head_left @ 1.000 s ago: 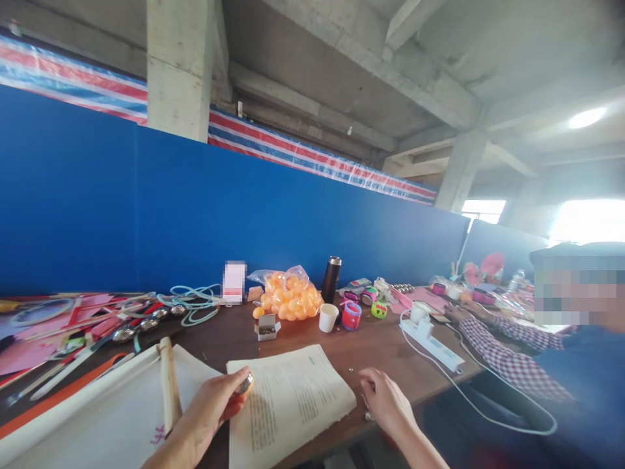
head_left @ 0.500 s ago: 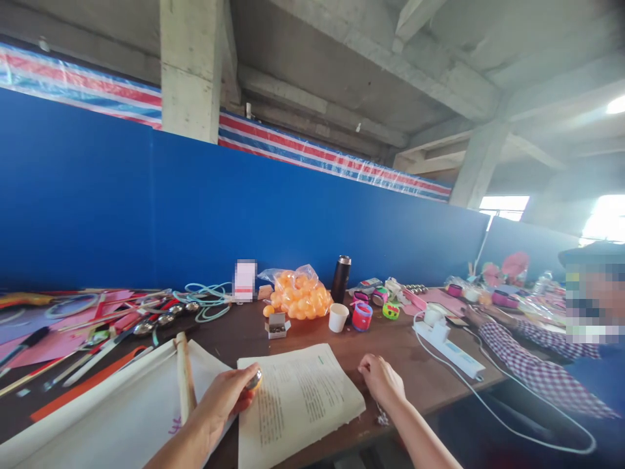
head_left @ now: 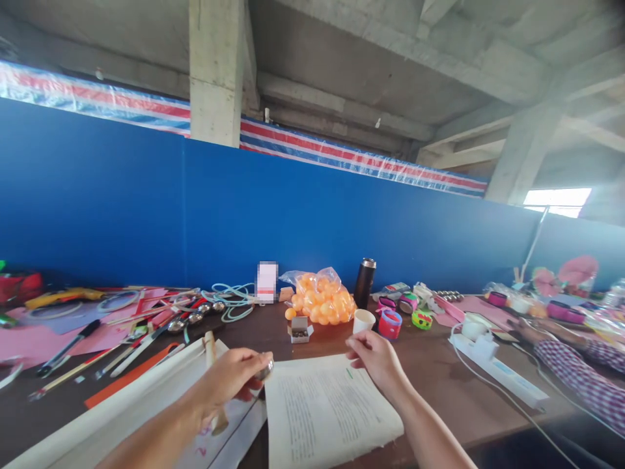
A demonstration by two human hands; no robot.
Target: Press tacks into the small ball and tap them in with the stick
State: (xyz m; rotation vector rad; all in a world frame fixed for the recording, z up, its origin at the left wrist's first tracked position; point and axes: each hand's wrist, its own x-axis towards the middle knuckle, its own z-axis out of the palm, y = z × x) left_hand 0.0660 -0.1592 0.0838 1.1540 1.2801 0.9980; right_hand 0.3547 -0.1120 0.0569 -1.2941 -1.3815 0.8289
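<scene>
My left hand (head_left: 239,374) is closed round a shiny silver ball (head_left: 266,370), with the thumb and fingertips on it. It hovers at the left edge of a printed booklet (head_left: 327,410) lying open on the table. Over the booklet's upper right corner is my right hand (head_left: 374,358), its fingers curled together; whatever may be between them is hidden. Beyond the booklet stands a small open box (head_left: 299,331) with small dark pieces inside. A white paper cup (head_left: 364,320) stands just behind my right hand.
A bag of orange balls (head_left: 325,299) and a black thermos (head_left: 365,283) stand behind. White sheeting (head_left: 127,423) with a wooden stick (head_left: 209,348), pens and silver bells (head_left: 195,318) lie left. Right are a power strip (head_left: 508,378) and a co-worker's checked sleeve (head_left: 579,378).
My right hand has moved up and inward, from beside the booklet to over its upper right corner. The left hand still holds the silver ball. The view has turned left.
</scene>
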